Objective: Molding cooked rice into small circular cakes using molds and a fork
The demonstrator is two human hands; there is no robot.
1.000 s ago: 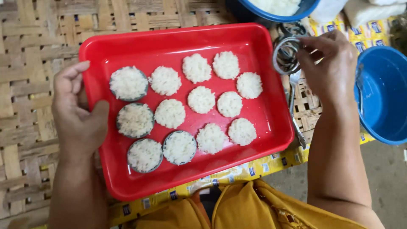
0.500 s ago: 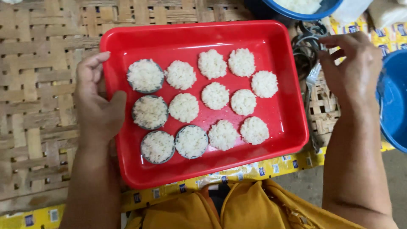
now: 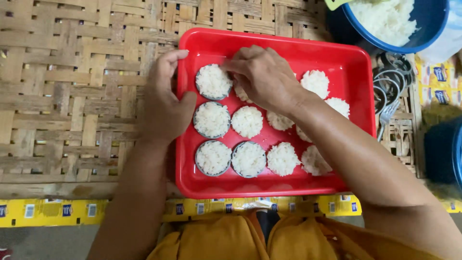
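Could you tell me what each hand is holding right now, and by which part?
The left hand grips the red tray by its left rim. The right hand has its fingers at the top-left rice mould; whether they grip it cannot be told.

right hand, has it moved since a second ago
Yes. The right hand has left the metal rings beside the red tray and moved left, over the tray's rice cakes.

Red tray [image 3: 358, 62]: packed with rice rounds [image 3: 248, 121], narrow gaps between; bare strips along near and far walls. Woven mat [image 3: 72, 96], left: open. Right: blue bowl [image 3: 423, 33], what look like metal ring moulds [image 3: 392, 79] crowding the tray's edge.
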